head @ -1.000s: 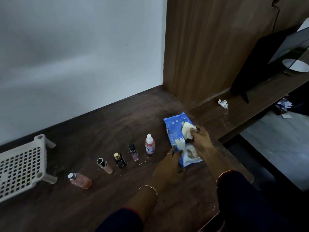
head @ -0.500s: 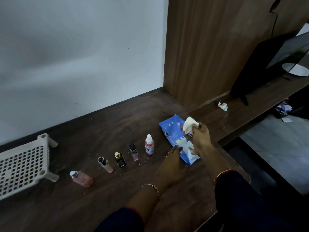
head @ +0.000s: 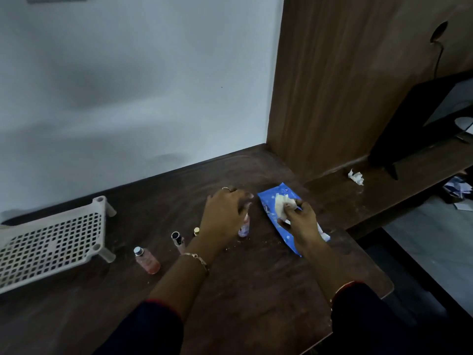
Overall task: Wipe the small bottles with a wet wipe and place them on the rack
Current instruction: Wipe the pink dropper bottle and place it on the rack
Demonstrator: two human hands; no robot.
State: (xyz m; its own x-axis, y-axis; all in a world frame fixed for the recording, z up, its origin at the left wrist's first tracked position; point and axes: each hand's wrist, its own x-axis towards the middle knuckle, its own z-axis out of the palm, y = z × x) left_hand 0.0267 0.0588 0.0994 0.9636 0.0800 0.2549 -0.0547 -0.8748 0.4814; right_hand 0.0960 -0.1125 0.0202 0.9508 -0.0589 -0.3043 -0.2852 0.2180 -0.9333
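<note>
Right hand pinches a wet wipe over its pack while the left hand reaches a small bottle.

The fingers (head: 290, 207) of the right hand (head: 299, 219) are clenched on a crumpled wet wipe (head: 280, 204), just above the blue wipe pack (head: 268, 201) lying on the dark wooden surface (head: 256, 290). Just left of them, the left hand (head: 224, 216) curls over the top of the upright pink bottle (head: 244, 228); blur hides whether its fingers actually grasp it. Farther left of those fingers sit a gold-capped bottle (head: 196, 231), a dark-topped tube (head: 177, 239) and a silver-capped bottle (head: 147, 261), all on the surface. The white rack (head: 51, 242) stands well to the left of both hands.
</note>
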